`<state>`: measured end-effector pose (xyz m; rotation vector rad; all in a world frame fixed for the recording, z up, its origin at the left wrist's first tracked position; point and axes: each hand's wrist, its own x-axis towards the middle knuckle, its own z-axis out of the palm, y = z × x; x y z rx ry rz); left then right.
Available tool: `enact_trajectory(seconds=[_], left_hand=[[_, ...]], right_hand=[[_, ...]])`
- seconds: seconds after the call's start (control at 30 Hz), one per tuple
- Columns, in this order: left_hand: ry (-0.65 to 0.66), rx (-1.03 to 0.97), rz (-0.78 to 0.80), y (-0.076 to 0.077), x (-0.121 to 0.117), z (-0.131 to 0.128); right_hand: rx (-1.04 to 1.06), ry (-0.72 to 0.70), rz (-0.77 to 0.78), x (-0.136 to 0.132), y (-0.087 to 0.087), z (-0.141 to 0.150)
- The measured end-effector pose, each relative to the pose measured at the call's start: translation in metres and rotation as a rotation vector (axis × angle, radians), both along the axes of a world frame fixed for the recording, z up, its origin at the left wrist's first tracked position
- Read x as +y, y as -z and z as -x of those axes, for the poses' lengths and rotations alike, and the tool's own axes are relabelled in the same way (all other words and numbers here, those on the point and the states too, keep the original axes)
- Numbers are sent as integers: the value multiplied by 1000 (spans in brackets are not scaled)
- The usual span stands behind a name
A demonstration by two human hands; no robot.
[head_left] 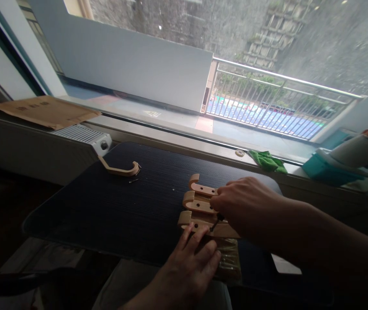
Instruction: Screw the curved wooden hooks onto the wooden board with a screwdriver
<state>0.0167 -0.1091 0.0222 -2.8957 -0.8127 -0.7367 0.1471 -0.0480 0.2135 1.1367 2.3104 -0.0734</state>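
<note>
Three light wooden hooks (197,204) lie side by side on a dark table (106,211), near its right front. My right hand (245,206) is closed over their right ends and pinches a small dark screw or tool tip (216,223) against the nearest hook. My left hand (190,262) rests in front with fingers stretched out, fingertips touching the nearest hook and lying over a clear plastic bag (229,258). A single wooden hook (121,168) lies apart at the far left of the table, with a small dark screw (133,181) beside it.
A window sill runs behind the table, with a green cloth (266,160), a small round object (239,152) and teal and white items (332,165) at the right. A white radiator (87,137) topped by flat cardboard (45,111) stands at the left. White paper (285,265) lies under my right forearm.
</note>
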Motion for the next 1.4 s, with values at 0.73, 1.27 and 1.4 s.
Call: enact_trajectory(seconds=[0.73, 1.27, 1.4], left_hand=[[8, 30, 0, -2, 1, 1], [2, 1, 21, 2, 0, 0], [1, 36, 48, -2, 0, 1]], right_hand=[[108, -37, 3, 0, 2, -3], [102, -20, 13, -1, 6, -10], [107, -27, 60, -2, 3, -4]])
